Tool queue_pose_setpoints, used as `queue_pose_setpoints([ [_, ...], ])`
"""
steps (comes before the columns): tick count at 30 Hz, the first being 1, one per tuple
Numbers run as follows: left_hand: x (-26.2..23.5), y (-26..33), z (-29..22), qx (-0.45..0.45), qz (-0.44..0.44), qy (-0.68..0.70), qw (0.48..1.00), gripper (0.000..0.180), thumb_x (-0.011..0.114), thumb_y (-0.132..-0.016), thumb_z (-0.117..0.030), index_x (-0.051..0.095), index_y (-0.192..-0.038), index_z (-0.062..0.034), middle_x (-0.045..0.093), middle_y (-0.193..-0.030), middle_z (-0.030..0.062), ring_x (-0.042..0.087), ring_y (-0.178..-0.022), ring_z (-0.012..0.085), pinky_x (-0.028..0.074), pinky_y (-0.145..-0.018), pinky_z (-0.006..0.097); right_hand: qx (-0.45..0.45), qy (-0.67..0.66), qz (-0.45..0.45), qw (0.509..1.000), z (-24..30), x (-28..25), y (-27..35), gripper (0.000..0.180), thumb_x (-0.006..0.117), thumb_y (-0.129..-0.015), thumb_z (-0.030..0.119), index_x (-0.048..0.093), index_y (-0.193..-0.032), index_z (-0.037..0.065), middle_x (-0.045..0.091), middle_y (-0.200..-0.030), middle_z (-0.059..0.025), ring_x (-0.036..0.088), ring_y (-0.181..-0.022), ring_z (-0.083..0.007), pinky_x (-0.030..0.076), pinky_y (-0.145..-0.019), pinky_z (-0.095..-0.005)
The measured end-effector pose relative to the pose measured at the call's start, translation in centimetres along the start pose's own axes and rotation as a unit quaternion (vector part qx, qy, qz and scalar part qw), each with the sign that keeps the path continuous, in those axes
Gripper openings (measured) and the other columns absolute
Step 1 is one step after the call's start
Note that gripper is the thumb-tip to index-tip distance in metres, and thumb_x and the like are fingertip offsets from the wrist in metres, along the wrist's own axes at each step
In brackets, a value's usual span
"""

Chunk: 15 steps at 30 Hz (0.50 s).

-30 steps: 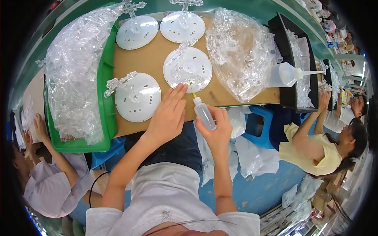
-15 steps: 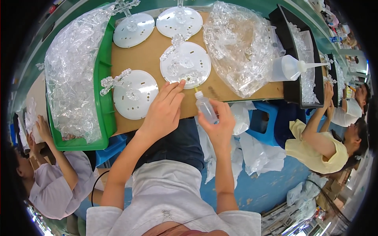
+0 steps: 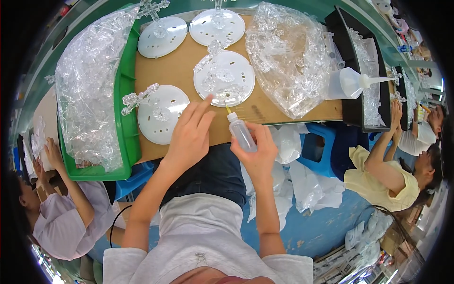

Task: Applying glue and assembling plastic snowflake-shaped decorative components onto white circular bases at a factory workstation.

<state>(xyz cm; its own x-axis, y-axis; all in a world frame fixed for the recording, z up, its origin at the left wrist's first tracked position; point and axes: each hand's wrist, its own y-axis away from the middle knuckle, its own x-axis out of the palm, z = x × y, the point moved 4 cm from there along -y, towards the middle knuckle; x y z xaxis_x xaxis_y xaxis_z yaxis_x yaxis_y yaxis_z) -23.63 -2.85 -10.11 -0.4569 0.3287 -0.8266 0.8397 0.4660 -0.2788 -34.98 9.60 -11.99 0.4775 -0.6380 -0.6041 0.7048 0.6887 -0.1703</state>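
Observation:
My right hand (image 3: 257, 146) grips a small clear squeeze bottle (image 3: 242, 134) with a white collar and a thin yellowish needle tip. The bottle tilts so that its tip is at the near edge of a white round plate (image 3: 243, 75) with small holes; I cannot tell whether it touches. Clear plastic ornaments lie on this plate, including a cross-shaped piece (image 3: 211, 57) at its left. My left hand (image 3: 190, 130) is open, its extended fingers reaching the plate's near left edge. Close by on the left lies another white plate (image 3: 163, 128) with a clear cross.
Two more white plates (image 3: 163, 40) stand at the back. On the left is a green crate (image 3: 124, 109) of bagged clear parts. To the right lie a clear plastic bag (image 3: 288, 61), a larger spouted bottle (image 3: 344, 83) and a black bin (image 3: 352, 106). Co-workers sit on both sides.
My right hand has shifted the bottle slightly left, with its tip now at the plate's edge. My left hand has drawn back a little to the left, off the plate's front.

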Motion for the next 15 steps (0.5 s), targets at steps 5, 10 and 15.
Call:
queue_pose_setpoints([
  [5,0.9,0.7,-0.1,0.007,0.025,-0.04,0.999,0.032,0.055,-0.07,0.003,0.053,-0.101,0.0052,0.048,-0.133,0.0198,0.047,-0.114,0.0376,0.041,-0.098,0.043,0.043,-0.061,-0.007,0.997,-0.4,-0.6,0.1,0.036,0.075,-0.066,0.01,0.063,-0.099,0.005,0.06,-0.08,-0.0053,0.057,-0.063,-0.0145,0.047,-0.06,-0.0274],
  [10,2.2,1.5,-1.5,0.041,0.045,-0.026,0.998,0.03,0.055,-0.072,0.0,0.054,-0.102,0.0053,0.049,-0.131,0.0202,0.047,-0.116,0.0377,0.041,-0.099,0.043,0.073,-0.074,-0.003,0.995,-0.7,-1.1,1.1,0.036,0.075,-0.067,0.01,0.063,-0.1,0.005,0.061,-0.08,-0.0056,0.057,-0.065,-0.0144,0.046,-0.061,-0.0265],
  [15,-2.2,0.6,-0.2,-0.037,-0.108,0.021,0.993,0.027,0.058,-0.073,0.007,0.058,-0.099,0.003,0.06,-0.095,0.0165,0.057,-0.092,0.0359,0.048,-0.079,0.043,0.033,-0.078,-0.004,0.996,1.0,0.2,0.6,0.034,0.075,-0.068,0.012,0.063,-0.098,0.005,0.06,-0.076,-0.0051,0.056,-0.064,-0.0145,0.046,-0.06,-0.0269],
])
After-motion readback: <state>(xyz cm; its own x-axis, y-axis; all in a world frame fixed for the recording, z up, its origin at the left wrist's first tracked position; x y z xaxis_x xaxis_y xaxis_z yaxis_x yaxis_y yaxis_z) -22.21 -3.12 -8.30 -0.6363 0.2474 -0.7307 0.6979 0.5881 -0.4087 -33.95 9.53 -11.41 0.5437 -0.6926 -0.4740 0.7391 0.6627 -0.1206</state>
